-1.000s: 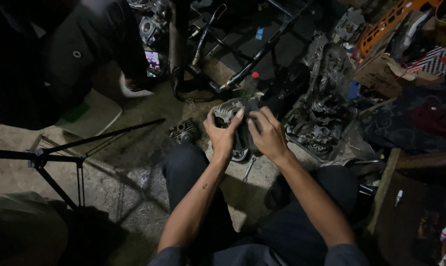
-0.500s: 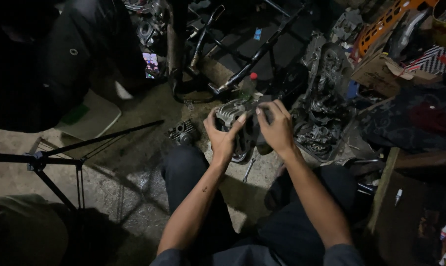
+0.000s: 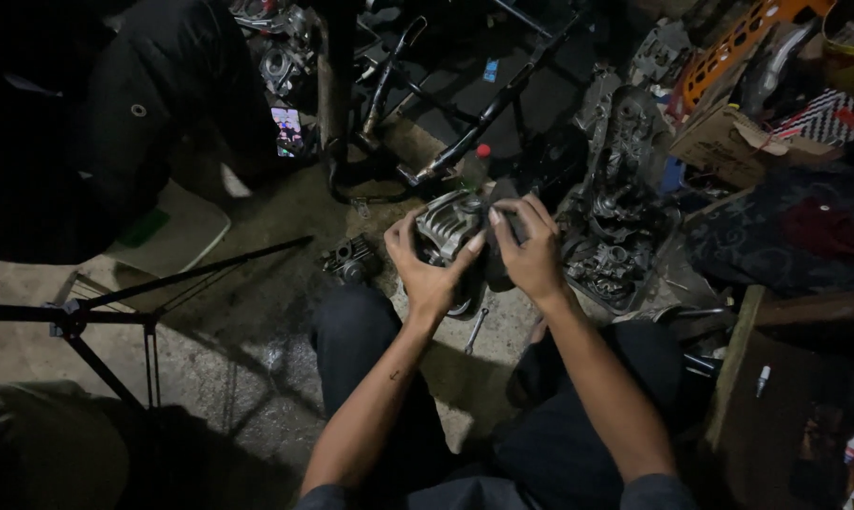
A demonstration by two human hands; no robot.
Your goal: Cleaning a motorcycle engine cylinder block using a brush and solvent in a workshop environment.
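Both hands wrapped around a finned grey engine part (image 3: 448,225), looks like a small cylinder head, held up off the floor just above the knees. Left hand (image 3: 429,269) cupped under and around the near side, thumb up along the fins. Right hand (image 3: 529,250) closed over the dark right end, fingers curled on top. Solid two-handed grip, nothing loose.

Tips for handling it well, as a guess from here: keep the weight in the left palm and turn with the right. Fins are thin and probably oily, so press with finger pads, not tips. Keep it low over the lap in case of a slip.

Watch what's underneath: a small wrench (image 3: 476,330) on the concrete right below, a little metal part (image 3: 349,260) just left of the knee, and the greasy engine case (image 3: 616,222) close on the right. Tripod leg (image 3: 177,280) well off to the left, out of the way. Dim light, so tilting the head toward the part probably helps more than lifting the part.
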